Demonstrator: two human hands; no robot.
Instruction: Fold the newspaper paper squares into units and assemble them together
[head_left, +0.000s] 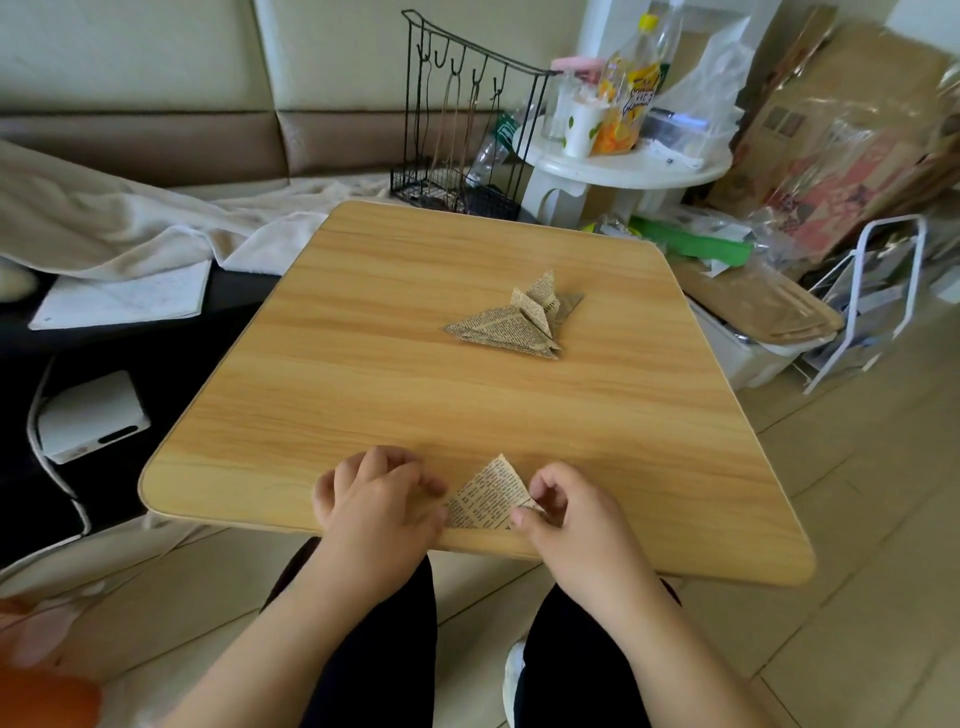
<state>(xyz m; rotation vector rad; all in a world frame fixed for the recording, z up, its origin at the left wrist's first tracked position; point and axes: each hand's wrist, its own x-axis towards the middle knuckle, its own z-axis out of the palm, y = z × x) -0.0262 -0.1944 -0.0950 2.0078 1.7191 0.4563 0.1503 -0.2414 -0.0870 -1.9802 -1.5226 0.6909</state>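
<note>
A newsprint triangle (485, 496) lies at the near edge of the bench (363, 395). Its left side is pressed down under the curled fingers of the left hand (382, 499); its right corner is pinched by the right hand (566, 514). Folded units (517, 322) are heaped mid-bench, well apart.

Risks, as judged: a skewed crease if the pinched corner slips; a tear in thin newsprint; the piece sliding off the near edge.

Print on the paper is too small to be read. The label of the yellow-capped bottle (631, 88) is illegible.
</note>
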